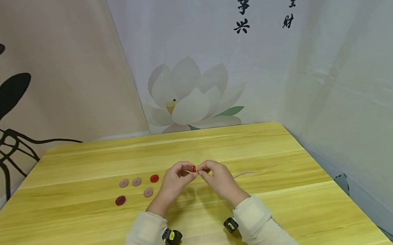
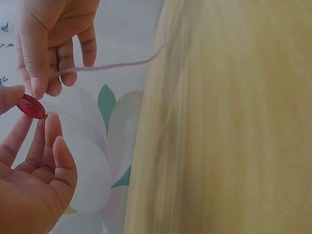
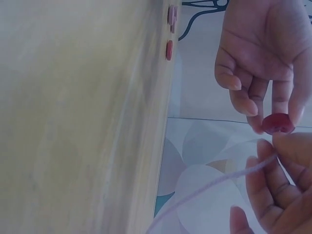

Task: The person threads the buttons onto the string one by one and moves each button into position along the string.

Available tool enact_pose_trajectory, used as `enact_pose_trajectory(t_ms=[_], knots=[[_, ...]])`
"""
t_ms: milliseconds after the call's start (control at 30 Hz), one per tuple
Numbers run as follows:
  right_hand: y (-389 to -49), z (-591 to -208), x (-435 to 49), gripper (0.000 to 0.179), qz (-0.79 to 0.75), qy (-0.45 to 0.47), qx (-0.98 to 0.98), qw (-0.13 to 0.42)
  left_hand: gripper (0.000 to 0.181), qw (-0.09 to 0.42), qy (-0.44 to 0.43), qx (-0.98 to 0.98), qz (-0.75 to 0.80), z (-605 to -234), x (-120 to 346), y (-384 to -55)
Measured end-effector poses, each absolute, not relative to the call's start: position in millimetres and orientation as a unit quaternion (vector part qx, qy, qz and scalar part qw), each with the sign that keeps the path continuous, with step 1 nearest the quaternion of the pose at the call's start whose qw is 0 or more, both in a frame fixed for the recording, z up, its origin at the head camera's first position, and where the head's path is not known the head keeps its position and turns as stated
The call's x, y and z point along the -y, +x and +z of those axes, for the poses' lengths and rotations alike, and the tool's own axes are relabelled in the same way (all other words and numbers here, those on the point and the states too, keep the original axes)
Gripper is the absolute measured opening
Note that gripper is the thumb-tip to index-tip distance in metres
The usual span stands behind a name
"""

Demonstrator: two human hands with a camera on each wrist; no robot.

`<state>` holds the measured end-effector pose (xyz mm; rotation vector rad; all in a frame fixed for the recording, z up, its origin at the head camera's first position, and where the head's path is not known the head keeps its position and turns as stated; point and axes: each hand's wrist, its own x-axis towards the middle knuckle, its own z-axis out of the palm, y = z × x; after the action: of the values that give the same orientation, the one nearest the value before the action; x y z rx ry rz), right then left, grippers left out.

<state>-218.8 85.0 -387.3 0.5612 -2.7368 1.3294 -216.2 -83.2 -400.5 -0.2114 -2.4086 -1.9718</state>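
Note:
Between thumb and fingertips my left hand (image 1: 174, 181) pinches a red button (image 2: 32, 107), held up above the table. Small holes show in its face in the left wrist view. Close beside it, my right hand (image 1: 219, 177) pinches a pale lilac cord (image 3: 209, 185) near one end, its fingertips right at the button. The rest of the cord trails from the right hand down toward the tabletop. Whether the cord's tip is in a hole I cannot tell, as the fingers cover it.
Left of the hands, several loose buttons lie on the wooden table (image 1: 276, 216): a bright red button (image 1: 154, 178), a dark red button (image 1: 120, 200) and pinkish ones, such as a pink button (image 1: 148, 192). A printed cloth backdrop (image 1: 189, 30) hangs behind the table's far edge.

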Motion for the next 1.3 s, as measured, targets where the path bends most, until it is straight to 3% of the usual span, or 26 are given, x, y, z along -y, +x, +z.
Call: enact_pose_trajectory(t_ms=[1300], knots=[[-216.4, -389.6, -86.0, 0.005, 0.438, 0.19, 0.878, 0.035, 0.021, 0.009, -0.071, 0.775, -0.628, -401.7, 82.0, -214.9]])
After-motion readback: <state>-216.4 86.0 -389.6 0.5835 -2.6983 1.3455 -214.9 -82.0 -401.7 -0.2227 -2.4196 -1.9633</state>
